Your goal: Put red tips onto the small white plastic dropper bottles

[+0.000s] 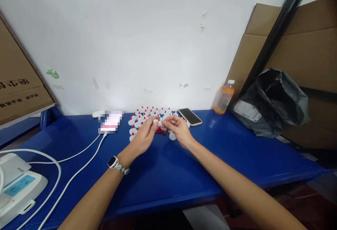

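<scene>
In the head view my left hand [145,134] is closed, thumb against fingers, around a white plastic cap [156,121]. Close beside it, my right hand [179,129] pinches thumb and forefinger together at the cap; what sits between those fingertips is too small to make out. Small red tips [160,130] lie in a loose pile just under both hands. Behind and left of my hands stand several white caps with red tips [138,124] on top. A white cap without a red tip [172,136] rests below my right hand. My fingers hide part of the group.
On the blue table [163,177], a phone [191,116] lies behind my right hand. An orange drink bottle [224,97] and a grey plastic bag [265,107] stand at the right. White cables [76,175], a blurred-out screen [111,121] and a power strip [23,184] occupy the left.
</scene>
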